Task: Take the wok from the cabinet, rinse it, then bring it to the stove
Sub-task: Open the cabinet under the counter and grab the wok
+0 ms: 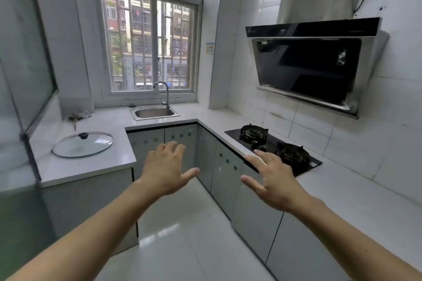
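Both hands reach forward in the head view, fingers spread and relaxed, holding nothing. Left hand (167, 167) hangs in front of the cabinet doors (162, 141) under the sink (154, 113), palm down, thumb out to the right. Right hand (270, 180) hovers just off the front edge of the surface by the gas stove (272, 146), thumb pointing left toward the other hand; whether its fingertips touch the edge cannot be told.

No wok shows anywhere. Every cabinet door in sight is closed, so by my judgement the wok lies behind one of them, and which one cannot be told. That is the relation the coming move turns on: the doors stand ahead of and below both hands, running in an L, one run beneath the sink straight ahead, the other run (228, 166) beneath the stove along the right. Left hand is nearer the doors under the sink; right hand is nearer the doors under the stove.

A glass lid (82, 145) with a dark knob lies flat on the left surface (91, 166), well apart from both hands. Sink and faucet (164, 92) sit beneath the window, ahead of the left hand; the stove sits to the right, beneath the range hood (308, 61).

The task seems to stand at its very start.
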